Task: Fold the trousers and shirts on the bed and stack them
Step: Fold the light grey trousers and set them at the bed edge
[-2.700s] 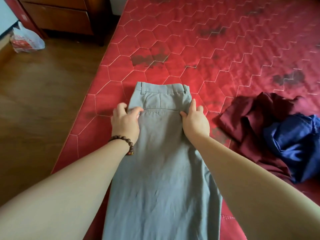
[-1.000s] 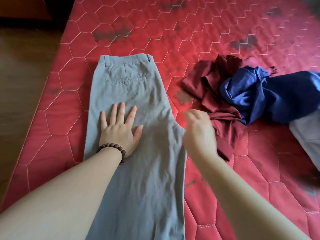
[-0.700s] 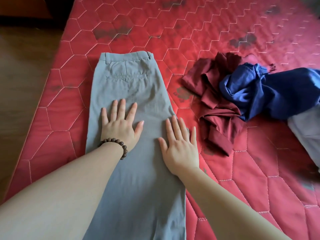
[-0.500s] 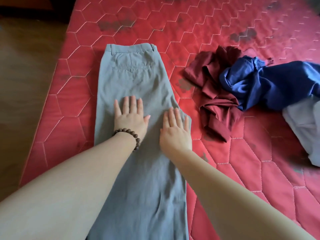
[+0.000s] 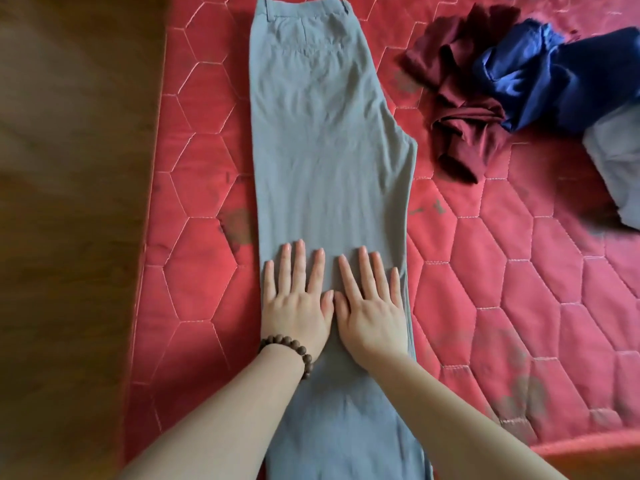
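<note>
Grey trousers (image 5: pixel 325 140) lie lengthwise on the red quilted bed (image 5: pixel 540 292), one leg folded over the other, waistband at the far end and legs running off the near edge. My left hand (image 5: pixel 296 299), with a bead bracelet at the wrist, presses flat on the legs with straight fingers. Beside it, thumbs nearly touching, my right hand (image 5: pixel 372 303) presses flat on the same cloth. A crumpled maroon garment (image 5: pixel 460 109), a blue garment (image 5: pixel 547 74) and a light grey garment (image 5: pixel 616 161) lie in a heap at the right.
The bed's left edge meets a brown wooden floor (image 5: pixel 69 202). Its near edge shows at the bottom right. Dark stains mark the mattress cover.
Both hands have slid down the trousers toward me, from near the seat to the legs, and now lie side by side. The view has tilted downward.
</note>
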